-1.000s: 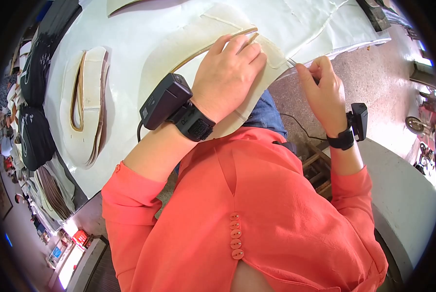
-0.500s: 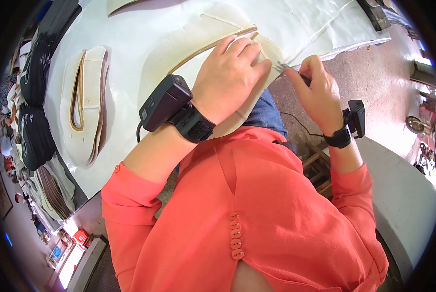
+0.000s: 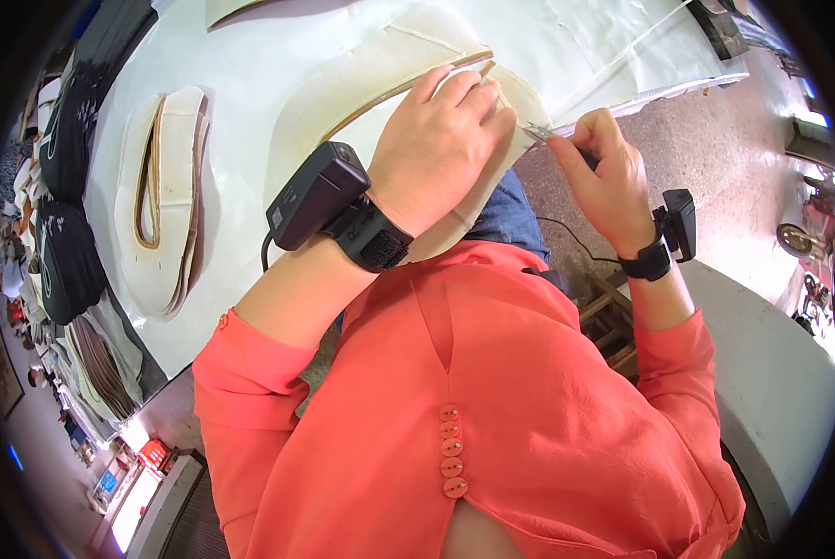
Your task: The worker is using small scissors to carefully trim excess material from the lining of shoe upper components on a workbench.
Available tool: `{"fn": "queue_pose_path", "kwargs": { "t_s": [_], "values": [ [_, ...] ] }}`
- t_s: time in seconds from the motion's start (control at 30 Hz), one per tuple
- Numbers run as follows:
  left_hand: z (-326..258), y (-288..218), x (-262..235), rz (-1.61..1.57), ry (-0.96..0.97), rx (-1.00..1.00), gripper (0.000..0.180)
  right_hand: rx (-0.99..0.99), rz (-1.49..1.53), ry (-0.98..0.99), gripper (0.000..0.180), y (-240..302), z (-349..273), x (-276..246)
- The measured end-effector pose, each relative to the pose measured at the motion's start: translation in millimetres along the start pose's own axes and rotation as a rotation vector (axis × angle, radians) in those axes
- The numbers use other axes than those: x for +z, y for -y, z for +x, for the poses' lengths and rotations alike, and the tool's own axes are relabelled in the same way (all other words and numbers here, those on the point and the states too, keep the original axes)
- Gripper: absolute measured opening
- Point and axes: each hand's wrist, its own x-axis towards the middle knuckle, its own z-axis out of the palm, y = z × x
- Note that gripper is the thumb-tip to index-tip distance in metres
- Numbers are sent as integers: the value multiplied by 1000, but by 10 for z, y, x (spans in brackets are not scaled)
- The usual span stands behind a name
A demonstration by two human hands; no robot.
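Observation:
A cream curved piece with a brown-edged opening, apparently a shoe upper (image 3: 399, 79), lies on the white table and hangs over its near edge. My left hand (image 3: 441, 140) presses down on it, fingers bent and close together; the fingertips are partly hidden. At the piece's right edge are the blades of small thread snips (image 3: 537, 133). My right hand (image 3: 609, 172) is closed round their dark handle, with the thumb toward the blades. Whether the blades touch the piece, I cannot tell.
Similar cream pieces (image 3: 171, 186) lie stacked at the left of the white table (image 3: 240, 177). Black bundles (image 3: 71, 252) line its far-left edge. A wooden stool (image 3: 609, 317) stands below my right forearm, and a cable runs from my right wrist device (image 3: 678, 224).
The snips' blades have shifted slightly left and down against the cream piece's edge. My left hand and the shoe upper have hardly moved.

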Motion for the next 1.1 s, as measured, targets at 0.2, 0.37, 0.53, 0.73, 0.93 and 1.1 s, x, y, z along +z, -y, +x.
{"fn": "queue_pose_path", "kwargs": {
  "t_s": [0.2,0.37,0.53,0.73,0.93,1.1],
  "values": [
    [0,-12,-10,18,-16,11,27,22,-39,7,35,-77,-30,16],
    [-6,-15,-1,22,-18,11,27,-6,-104,-1,34,-24,-29,54],
    [-5,-19,5,11,-18,6,27,-31,-97,-4,34,-23,-23,85],
    [-10,-1,-6,2,-10,3,28,70,18,-41,31,-32,-41,113],
    [-65,-28,-76,-12,76,-16,36,223,124,-91,29,-84,1,77],
    [-97,-40,-75,-97,77,-60,37,319,356,-88,27,-49,101,111]
  ]
}}
